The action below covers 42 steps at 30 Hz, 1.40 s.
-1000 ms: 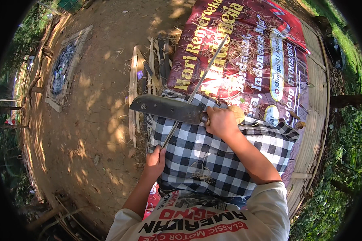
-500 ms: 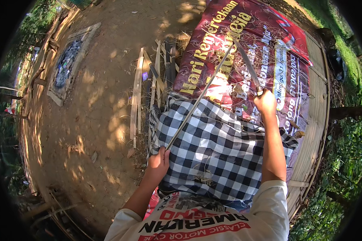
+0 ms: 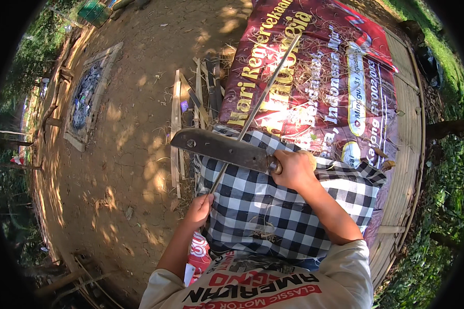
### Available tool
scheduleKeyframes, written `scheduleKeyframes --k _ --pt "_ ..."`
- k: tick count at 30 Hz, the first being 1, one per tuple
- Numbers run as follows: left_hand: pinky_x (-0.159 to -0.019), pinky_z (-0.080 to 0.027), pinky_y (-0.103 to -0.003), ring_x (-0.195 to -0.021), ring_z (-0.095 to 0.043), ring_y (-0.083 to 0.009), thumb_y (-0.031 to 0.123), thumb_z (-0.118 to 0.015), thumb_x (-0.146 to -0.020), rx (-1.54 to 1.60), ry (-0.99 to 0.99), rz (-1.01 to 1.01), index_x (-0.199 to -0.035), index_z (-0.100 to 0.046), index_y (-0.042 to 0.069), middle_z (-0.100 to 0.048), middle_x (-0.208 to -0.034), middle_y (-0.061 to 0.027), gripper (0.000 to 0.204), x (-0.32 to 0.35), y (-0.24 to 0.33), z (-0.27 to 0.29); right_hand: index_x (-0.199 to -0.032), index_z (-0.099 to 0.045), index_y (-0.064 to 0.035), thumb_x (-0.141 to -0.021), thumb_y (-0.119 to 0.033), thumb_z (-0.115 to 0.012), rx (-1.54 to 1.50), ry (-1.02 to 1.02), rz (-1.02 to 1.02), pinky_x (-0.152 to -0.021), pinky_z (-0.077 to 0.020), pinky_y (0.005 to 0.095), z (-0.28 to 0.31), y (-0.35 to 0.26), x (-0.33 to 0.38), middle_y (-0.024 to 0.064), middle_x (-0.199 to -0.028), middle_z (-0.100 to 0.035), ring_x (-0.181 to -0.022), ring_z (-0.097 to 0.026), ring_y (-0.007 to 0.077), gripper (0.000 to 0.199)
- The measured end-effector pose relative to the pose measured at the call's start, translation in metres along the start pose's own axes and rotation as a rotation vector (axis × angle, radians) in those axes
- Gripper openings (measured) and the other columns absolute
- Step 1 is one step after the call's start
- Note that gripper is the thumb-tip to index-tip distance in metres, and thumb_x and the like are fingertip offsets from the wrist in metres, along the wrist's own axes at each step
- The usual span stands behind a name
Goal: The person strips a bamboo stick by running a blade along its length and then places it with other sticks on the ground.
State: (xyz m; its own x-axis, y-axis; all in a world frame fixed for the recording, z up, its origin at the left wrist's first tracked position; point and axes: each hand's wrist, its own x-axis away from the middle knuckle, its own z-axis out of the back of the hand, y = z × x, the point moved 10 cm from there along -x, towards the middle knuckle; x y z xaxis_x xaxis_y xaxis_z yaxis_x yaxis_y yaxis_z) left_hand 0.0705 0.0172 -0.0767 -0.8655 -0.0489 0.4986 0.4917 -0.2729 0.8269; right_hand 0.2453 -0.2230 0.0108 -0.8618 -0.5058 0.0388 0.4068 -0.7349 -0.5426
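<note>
My left hand is closed round the near end of a long thin wooden strip, which slants away to the upper right over my lap. In my right hand is the handle of a machete. Its broad dark blade points left and lies across the strip, hiding a short part of it; whether it touches the strip I cannot tell. Beneath both hands a black-and-white checked cloth covers my lap.
A maroon printed banner strewn with thin shavings covers the bamboo platform. Left of it, several wooden strips lean or lie together. On the dirt ground farther left is a framed ash pit. A green container stands at the far left.
My right hand has come nearer and leftward, and the machete has swung from pointing away to lying crosswise over the strip. My left hand keeps its hold, moved slightly.
</note>
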Motion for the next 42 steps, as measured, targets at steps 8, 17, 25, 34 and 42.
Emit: scheduleKeyframes --k 8,17,25,34,42 --pt "-0.047 -0.029 -0.023 -0.051 -0.036 -0.0056 0.038 -0.043 -0.101 0.258 -0.126 0.180 -0.068 -0.044 0.009 -0.037 -0.058 0.0058 0.043 -0.001 0.002 -0.011 -0.083 -0.058 -0.0068 -0.068 -0.020 -0.065 0.169 0.030 0.263 -0.067 -0.0512 0.0374 -0.026 -0.016 -0.018 0.0087 -0.075 -0.062 -0.071 -0.064 0.0262 0.021" --pt "-0.044 -0.027 -0.023 -0.048 -0.034 -0.0054 0.040 -0.042 -0.100 0.321 -0.184 0.213 -0.070 -0.046 0.009 -0.038 -0.056 0.0054 0.043 0.004 0.004 -0.013 -0.090 -0.061 -0.0072 -0.057 -0.015 -0.070 0.308 0.167 0.151 -0.068 -0.0502 0.0379 0.001 0.027 -0.036 0.0097 -0.079 -0.062 -0.074 -0.063 0.0285 0.035" --pt "-0.041 -0.023 -0.022 -0.045 -0.031 -0.0046 0.038 -0.039 -0.101 0.299 -0.187 0.075 -0.070 -0.042 0.012 -0.032 -0.054 0.0067 0.041 0.004 0.006 -0.018 -0.081 -0.062 0.0030 -0.068 -0.017 -0.060 0.207 0.624 -0.590 -0.068 -0.0498 0.0488 0.164 0.215 0.011 0.0247 -0.074 -0.064 -0.075 -0.062 0.0444 0.024" --pt "-0.048 -0.031 -0.024 -0.053 -0.036 -0.0063 0.037 -0.041 -0.101 0.169 -0.124 -0.027 -0.068 -0.047 0.006 -0.039 -0.057 0.0048 0.046 -0.002 0.000 -0.011 -0.086 -0.060 -0.0055 -0.067 -0.014 -0.066 0.049 0.399 -0.247 -0.062 -0.0502 0.0435 0.095 0.087 0.006 0.0180 -0.069 -0.063 -0.069 -0.064 0.0379 0.022" --pt "-0.049 -0.032 -0.025 -0.053 -0.037 -0.0067 0.036 -0.042 -0.101 0.060 -0.074 -0.026 -0.073 -0.052 0.003 -0.041 -0.057 0.0051 0.044 0.003 0.003 -0.010 -0.084 -0.058 -0.0064 -0.062 -0.018 -0.068 0.215 0.039 0.123 -0.067 -0.0516 0.0392 -0.011 0.001 -0.043 0.0118 -0.077 -0.064 -0.075 -0.065 0.0303 0.027"
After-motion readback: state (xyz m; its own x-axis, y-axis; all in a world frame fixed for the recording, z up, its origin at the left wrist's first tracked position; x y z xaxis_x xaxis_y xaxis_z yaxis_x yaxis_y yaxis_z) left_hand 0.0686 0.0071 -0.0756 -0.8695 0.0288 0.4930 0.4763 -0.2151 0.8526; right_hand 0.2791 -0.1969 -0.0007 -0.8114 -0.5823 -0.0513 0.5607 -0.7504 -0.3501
